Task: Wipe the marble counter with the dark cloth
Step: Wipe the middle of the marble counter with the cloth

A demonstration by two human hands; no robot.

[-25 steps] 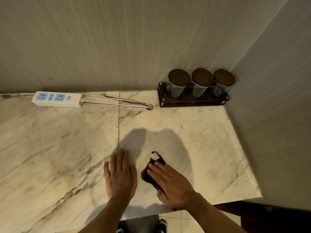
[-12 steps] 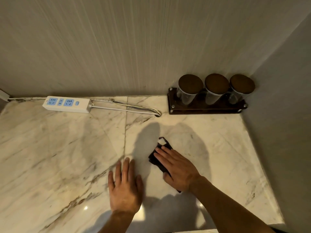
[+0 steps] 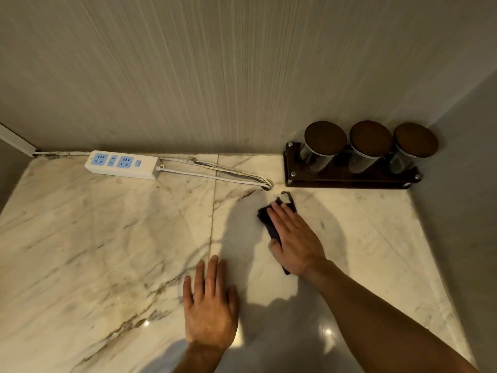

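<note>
— Dark cloth (image 3: 266, 220), where is it now?

— Under the right hand (image 3: 294, 239). The fingers (image 3: 279, 215) lie flat and close together on top of it, pressing it to the marble table (image 3: 94, 238); they do not pinch it. Cloth shows past the fingertips, along the thumb side, and a little at the heel of the hand. A thin loop of it sticks out at the hand's twelve o'clock.

— And the other hand?

— The left hand (image 3: 209, 310) lies palm down on the bare table, fingers straight and only slightly apart, holding nothing. It sits at about seven o'clock from the right hand, apart from the cloth.

— What lies further out?

— At one o'clock from the cloth, near it but not touching, a dark wooden rack (image 3: 347, 180) stands in the corner against the wall (image 3: 215, 76), holding three glass jars (image 3: 369, 146) with brown lids. At eleven o'clock, a white cord (image 3: 215, 176) loops back toward a white power strip (image 3: 122, 164) with blue sockets, which lies along the wall. The cord's bend ends just beside the cloth's loop. A seam in the marble runs between the two hands.
</note>
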